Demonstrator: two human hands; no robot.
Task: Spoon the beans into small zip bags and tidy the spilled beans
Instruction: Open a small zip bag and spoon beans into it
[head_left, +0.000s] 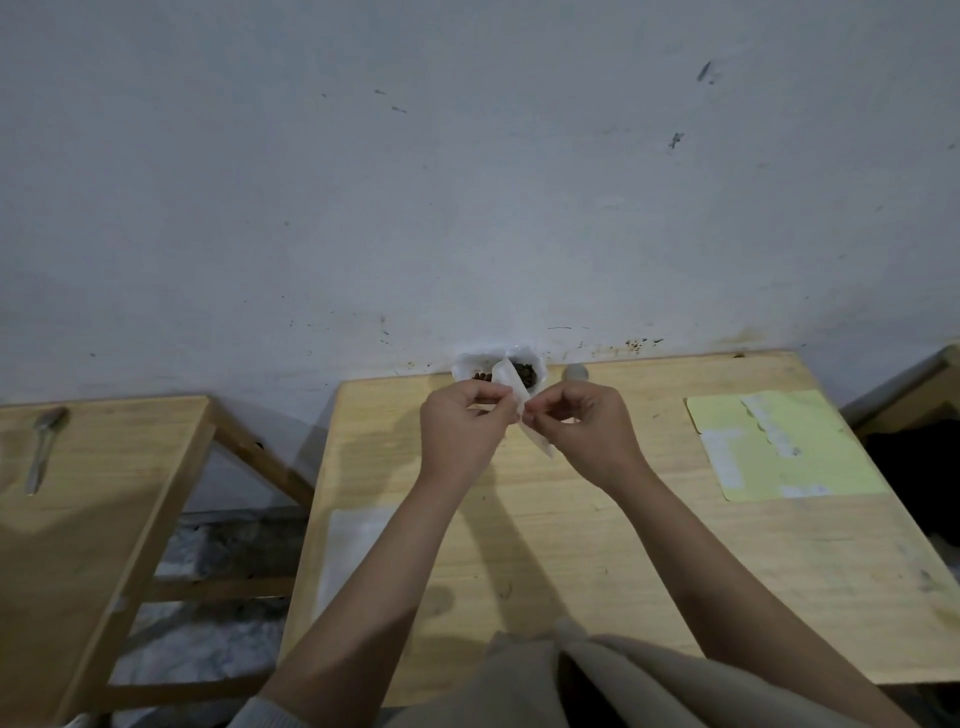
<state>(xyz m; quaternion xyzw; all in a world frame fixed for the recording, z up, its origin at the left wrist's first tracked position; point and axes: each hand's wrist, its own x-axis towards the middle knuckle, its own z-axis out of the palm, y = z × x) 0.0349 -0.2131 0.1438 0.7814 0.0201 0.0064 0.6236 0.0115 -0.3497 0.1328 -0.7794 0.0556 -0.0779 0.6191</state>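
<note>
Small zip bag (522, 410) is pinched at its rim by left hand (462, 423) and right hand (584, 423), above table (571, 519).

No legible text; white labels on yellow sheet (789, 447) blurred.

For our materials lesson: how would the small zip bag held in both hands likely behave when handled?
The small zip bag is thin and translucent, so it is probably floppy and very light. Both the left hand and right hand pinch it, which suggests it would sag or slip if held by one alone.
</note>
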